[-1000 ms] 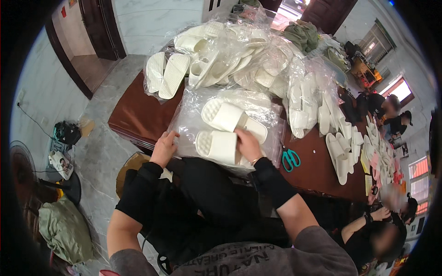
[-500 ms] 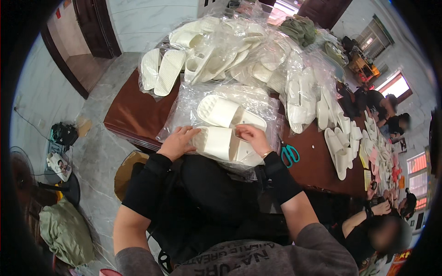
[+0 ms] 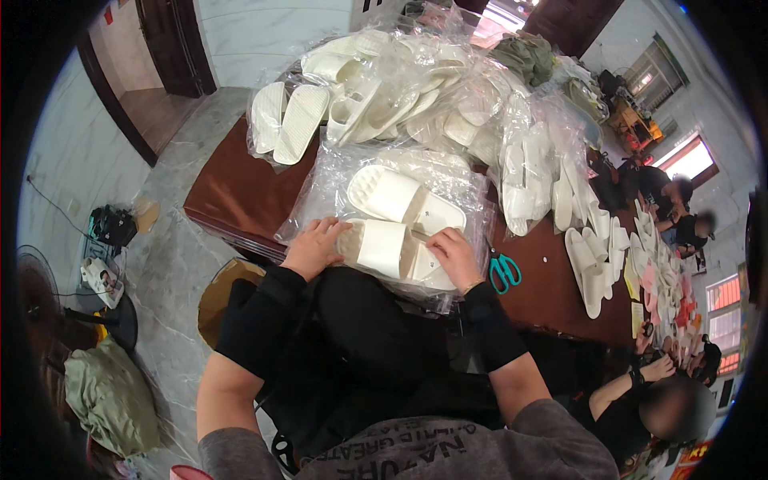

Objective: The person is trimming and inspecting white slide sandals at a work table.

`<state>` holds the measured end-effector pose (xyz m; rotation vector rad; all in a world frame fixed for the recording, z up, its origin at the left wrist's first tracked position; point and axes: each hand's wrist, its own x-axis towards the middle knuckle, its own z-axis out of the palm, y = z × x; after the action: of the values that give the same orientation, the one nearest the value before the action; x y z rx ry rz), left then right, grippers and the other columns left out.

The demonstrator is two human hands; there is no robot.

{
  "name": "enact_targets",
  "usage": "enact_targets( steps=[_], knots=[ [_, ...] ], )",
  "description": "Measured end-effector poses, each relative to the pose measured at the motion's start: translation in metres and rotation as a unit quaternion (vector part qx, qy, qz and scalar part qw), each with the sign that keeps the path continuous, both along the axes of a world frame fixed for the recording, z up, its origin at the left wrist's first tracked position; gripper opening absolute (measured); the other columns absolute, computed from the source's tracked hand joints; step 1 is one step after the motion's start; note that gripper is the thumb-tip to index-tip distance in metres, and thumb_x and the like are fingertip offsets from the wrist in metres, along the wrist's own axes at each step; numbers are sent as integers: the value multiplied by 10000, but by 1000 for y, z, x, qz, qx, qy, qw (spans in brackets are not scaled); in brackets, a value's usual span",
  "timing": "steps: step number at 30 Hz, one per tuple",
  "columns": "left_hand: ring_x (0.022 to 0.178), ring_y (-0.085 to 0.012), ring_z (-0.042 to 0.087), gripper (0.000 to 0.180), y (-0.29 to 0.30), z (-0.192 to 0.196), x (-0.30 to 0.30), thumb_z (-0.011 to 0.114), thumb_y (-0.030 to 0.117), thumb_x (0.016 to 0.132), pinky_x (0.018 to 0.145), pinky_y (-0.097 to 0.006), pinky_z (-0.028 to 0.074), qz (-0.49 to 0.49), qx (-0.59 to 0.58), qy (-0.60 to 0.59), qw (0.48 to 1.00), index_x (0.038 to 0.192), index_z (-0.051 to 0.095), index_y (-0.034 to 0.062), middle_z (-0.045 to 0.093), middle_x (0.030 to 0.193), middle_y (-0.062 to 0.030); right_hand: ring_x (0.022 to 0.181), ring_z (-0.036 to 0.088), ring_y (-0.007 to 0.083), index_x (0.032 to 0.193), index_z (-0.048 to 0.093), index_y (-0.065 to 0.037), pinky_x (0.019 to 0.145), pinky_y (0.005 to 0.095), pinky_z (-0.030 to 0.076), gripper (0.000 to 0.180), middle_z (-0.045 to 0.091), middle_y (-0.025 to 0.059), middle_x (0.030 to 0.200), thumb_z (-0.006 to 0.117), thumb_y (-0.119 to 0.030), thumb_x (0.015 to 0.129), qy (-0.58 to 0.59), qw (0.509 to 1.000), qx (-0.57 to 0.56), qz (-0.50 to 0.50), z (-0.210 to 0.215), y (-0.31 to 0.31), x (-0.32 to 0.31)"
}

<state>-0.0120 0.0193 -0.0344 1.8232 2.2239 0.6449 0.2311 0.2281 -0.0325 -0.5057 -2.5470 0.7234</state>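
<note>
Two white slide slippers lie side by side on clear plastic bags [image 3: 308, 196] in front of me. My left hand [image 3: 316, 250] holds the left end of the near slipper [image 3: 382, 246], thumb and fingers at its edge. Over the right end of that same slipper, my right hand [image 3: 454, 258] has its fingers drawn together. A thin dark sliver shows by those fingertips, too small to name. The far slipper [image 3: 386, 192] lies just beyond, with neither hand on it.
Bagged white slippers [image 3: 384, 96] are heaped at the back of the brown table [image 3: 232, 188]. Teal-handled scissors [image 3: 504, 274] lie right of my right hand. Loose slippers [image 3: 586, 268] and co-workers [image 3: 632, 400] are farther right. A cardboard box [image 3: 224, 300] stands on the floor at left.
My right hand has moved slightly right and nearer along the near slipper, from its strap edge toward its right end. The left hand keeps its place on the slipper.
</note>
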Motion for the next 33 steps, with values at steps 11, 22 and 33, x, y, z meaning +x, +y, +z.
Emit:
enact_targets(
  steps=[11,22,33],
  knots=[
    [1147,-345,452,659,-2,-1,0,719,202,727,988,-403,389,-4,-13,20,1000,1317,431,138,461,1279,-136,771,610,191,1066,617,-53,686,289,493,257,595,100,992,606,-1,814,88,981,-61,-159,-2,20,53],
    [1168,-311,450,821,-1,-4,-4,749,282,694,946,-401,431,3,-1,30,1000,1389,349,104,469,1279,-112,656,644,175,1116,624,-45,612,257,510,262,674,115,830,536,-91,873,-16,890,-454,-30,11,-19,-45],
    [1190,-319,433,877,7,0,0,779,329,649,949,-425,427,26,-43,59,997,1387,355,116,428,1321,-123,716,628,369,1010,653,-125,633,425,485,240,632,185,720,522,-128,809,-31,965,-106,-237,3,-11,-53]
  ],
)
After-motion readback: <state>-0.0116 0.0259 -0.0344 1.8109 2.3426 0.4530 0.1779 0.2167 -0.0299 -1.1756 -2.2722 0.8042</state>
